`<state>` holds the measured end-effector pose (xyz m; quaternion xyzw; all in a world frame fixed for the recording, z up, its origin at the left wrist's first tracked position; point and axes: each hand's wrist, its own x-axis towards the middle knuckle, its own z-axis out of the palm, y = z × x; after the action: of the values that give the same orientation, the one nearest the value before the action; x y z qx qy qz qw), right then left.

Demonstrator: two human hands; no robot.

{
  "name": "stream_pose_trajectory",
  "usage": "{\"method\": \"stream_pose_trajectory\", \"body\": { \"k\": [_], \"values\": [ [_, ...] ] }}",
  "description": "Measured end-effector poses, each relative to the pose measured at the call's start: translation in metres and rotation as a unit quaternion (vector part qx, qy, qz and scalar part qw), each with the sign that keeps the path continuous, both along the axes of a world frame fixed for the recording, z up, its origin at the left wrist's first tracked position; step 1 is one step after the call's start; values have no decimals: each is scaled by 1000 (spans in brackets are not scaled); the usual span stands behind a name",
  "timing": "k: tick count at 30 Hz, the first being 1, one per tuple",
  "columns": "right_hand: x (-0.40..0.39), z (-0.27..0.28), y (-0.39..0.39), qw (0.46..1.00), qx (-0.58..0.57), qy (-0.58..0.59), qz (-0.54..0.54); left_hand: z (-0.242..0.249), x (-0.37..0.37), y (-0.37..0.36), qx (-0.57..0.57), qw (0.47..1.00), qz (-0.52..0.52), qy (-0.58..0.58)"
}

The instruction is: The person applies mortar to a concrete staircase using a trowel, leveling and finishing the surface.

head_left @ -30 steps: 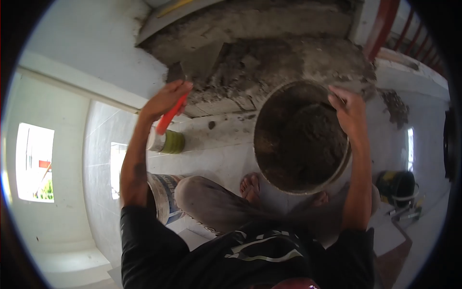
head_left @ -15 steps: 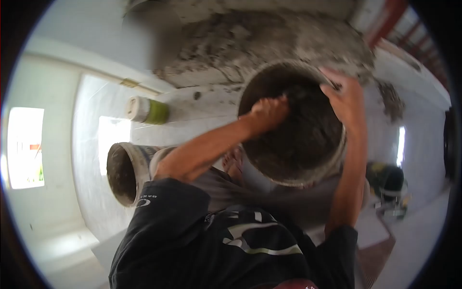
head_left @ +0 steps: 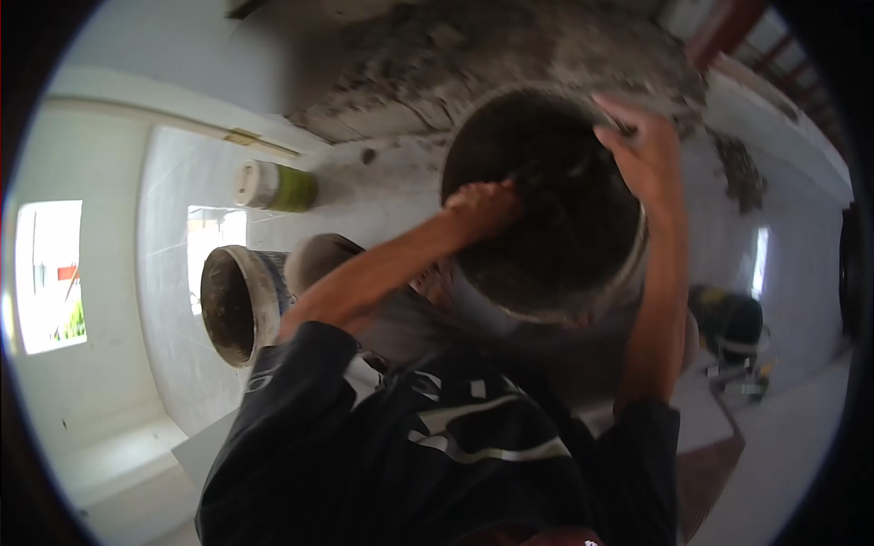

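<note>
A large round bucket (head_left: 546, 273) stands tilted before my legs, with dark wet mortar-like material inside. My left hand (head_left: 484, 207) reaches into it near the left inner wall, fingers closed around something that I cannot make out in the dark interior. At the upper right, my right hand (head_left: 645, 150) grips the bucket's rim, thumb toward the inside.
An empty-looking bucket (head_left: 229, 305) lies on its side by my left knee. Beyond it is a white and green container (head_left: 278, 186). Rough mortar (head_left: 410, 68) covers a raised area ahead. A dark green container (head_left: 728, 323) and red railing (head_left: 728, 32) are at right.
My left hand has moved a little left inside the bucket. The bucket's opening has shifted slightly left, with my right hand still on its rim. The whole view has shifted slightly.
</note>
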<state>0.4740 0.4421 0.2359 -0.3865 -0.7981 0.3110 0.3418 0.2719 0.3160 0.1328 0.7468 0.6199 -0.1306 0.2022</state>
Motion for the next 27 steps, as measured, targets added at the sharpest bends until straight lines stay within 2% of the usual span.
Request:
{"method": "stream_pose_trajectory", "body": {
  "k": [1,3,7,8,9,10,13,15,18,21,25,27],
  "values": [
    [1,-1,0,1000,-6,5,-1,4,6,-9,-13,1000,-16,-18],
    [2,-4,-2,1000,-7,-9,-19,18,4,-20,32,995,59,-76],
    [-2,-6,-4,1000,22,-10,-14,50,-10,-10,-42,998,27,-25],
    [2,-8,-11,1000,14,-14,-17,56,-12,-3,-24,996,74,-34],
    [2,-8,-15,999,23,-15,-20,57,-15,5,-3,992,123,-40],
    [-2,-6,-15,999,38,-12,-20,50,-18,13,-1,992,124,-39],
    [-6,-4,-25,999,26,15,-33,17,-25,2,-43,996,75,7],
    [-7,-5,-29,998,36,32,-50,4,-9,-24,-46,987,129,-81],
    [-8,-4,-38,997,24,27,-72,-1,7,-43,-131,975,122,-131],
    [1,-2,-37,996,6,6,-90,-13,24,-38,-162,963,107,-187],
    [9,-4,-29,995,13,21,-94,-6,53,-42,-180,963,53,-194],
    [10,-4,-24,995,17,18,-96,22,68,-44,-163,951,142,-222]
  ]
}}
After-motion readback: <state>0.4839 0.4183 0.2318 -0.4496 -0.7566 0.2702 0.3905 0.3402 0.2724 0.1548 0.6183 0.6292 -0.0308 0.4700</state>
